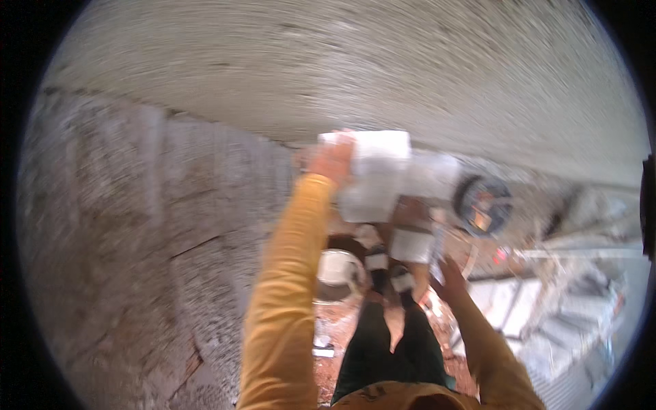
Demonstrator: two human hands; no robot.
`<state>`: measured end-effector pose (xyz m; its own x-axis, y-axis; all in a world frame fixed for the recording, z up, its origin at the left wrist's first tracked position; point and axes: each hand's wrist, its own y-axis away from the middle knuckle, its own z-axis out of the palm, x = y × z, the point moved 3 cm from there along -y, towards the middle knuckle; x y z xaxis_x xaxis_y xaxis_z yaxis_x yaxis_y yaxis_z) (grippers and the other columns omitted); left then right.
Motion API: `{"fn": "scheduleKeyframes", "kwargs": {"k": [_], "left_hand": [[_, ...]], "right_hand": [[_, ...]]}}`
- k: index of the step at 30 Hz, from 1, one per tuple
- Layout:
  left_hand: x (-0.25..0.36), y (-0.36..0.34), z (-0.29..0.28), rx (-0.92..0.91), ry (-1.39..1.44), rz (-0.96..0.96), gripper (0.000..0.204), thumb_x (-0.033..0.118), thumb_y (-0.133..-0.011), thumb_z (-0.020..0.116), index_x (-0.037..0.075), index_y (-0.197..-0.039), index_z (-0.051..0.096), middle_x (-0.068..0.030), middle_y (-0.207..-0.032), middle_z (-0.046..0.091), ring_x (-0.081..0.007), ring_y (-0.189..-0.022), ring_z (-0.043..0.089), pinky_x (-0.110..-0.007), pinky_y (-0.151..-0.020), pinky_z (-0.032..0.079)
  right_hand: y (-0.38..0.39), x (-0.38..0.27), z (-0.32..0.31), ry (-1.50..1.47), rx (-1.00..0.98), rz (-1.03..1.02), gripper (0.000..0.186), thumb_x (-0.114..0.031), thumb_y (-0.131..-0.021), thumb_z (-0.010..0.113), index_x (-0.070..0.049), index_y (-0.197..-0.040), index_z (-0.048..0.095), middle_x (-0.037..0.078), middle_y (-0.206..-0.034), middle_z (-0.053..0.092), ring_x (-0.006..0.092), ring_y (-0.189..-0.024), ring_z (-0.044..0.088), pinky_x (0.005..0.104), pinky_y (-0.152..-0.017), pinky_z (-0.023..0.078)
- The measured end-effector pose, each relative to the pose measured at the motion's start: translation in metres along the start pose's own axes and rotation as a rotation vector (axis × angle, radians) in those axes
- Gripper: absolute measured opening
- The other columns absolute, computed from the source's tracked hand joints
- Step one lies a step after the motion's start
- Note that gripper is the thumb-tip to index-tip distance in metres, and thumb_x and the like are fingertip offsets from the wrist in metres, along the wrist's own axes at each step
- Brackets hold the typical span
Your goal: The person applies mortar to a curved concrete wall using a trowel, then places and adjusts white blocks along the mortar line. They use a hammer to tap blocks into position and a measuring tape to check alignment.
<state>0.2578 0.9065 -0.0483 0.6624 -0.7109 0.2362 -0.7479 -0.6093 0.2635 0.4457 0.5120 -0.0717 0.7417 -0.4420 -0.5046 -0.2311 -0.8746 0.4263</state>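
Along the far wall, our left hand touches a white block that might slip if poorly supported; we cannot tell its grip, nor our right hand's.

Rough grey-beige wall spans the top, motion-blurred. Left side: blotchy grey-brown surface, cracked, faint vertical streaks; can't tell if wall or slab. Dark seam runs slanted between the two. Floor reddish-brown, loose, littered. Right: pale grey rubble, ribbed sheet below. Light bright, diffuse.
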Motion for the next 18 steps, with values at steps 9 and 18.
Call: {"fn": "scheduleKeyframes", "kwargs": {"k": [9, 18], "left_hand": [[0.045, 0.116, 0.077, -0.031, 0.362, -0.531, 0.075, 0.04, -0.084, 0.059, 0.005, -0.143, 0.027, -0.019, -0.147, 0.029, -0.0347, -0.138, 0.023, -0.044, -0.113, 0.019], [0.22, 0.458, 0.189, -0.484, 0.748, -1.012, 0.071, 0.05, -0.081, 0.058, 0.005, -0.134, 0.044, -0.0214, -0.134, 0.048, -0.034, -0.125, 0.046, -0.04, -0.105, 0.035]], "right_hand": [[0.195, 0.194, 0.045, 0.092, -0.547, 0.599, 0.058, -0.041, -0.073, 0.068, -0.005, -0.118, 0.059, 0.023, -0.116, 0.058, 0.0352, -0.112, 0.055, 0.043, -0.097, 0.043], [0.105, 0.126, -0.032, -0.41, -0.012, 0.19, 0.039, -0.027, -0.076, 0.065, -0.002, -0.107, 0.065, 0.021, -0.097, 0.066, 0.0323, -0.092, 0.064, 0.0369, -0.082, 0.05]]}}
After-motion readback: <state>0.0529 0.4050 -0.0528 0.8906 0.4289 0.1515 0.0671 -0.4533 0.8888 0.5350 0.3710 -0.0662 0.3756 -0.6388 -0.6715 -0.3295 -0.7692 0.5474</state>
